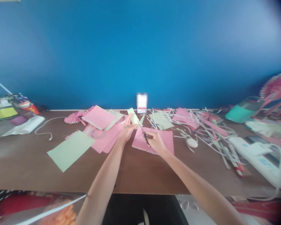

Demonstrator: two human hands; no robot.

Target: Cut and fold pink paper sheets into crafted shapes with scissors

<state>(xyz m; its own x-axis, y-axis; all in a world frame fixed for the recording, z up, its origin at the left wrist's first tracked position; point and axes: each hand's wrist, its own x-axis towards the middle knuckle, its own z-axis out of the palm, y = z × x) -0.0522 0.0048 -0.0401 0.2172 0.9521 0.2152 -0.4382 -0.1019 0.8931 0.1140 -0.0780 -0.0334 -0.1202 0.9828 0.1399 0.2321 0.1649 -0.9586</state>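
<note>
My left hand grips a pale green strip of paper that stands up above the table. In my right hand is a pair of scissors, its blades reaching up and left to the strip's right edge. Below the scissors lies a pink sheet stack. To the left, a pale green sheet overlaps pink sheets, and a tape roll rests on these. Whether the blades are closed on the paper I cannot make out.
White paper offcuts and a pink piece are scattered at right, near a white power strip. A teal container stands by the blue wall. Pink folded rosettes and a white cable lie left.
</note>
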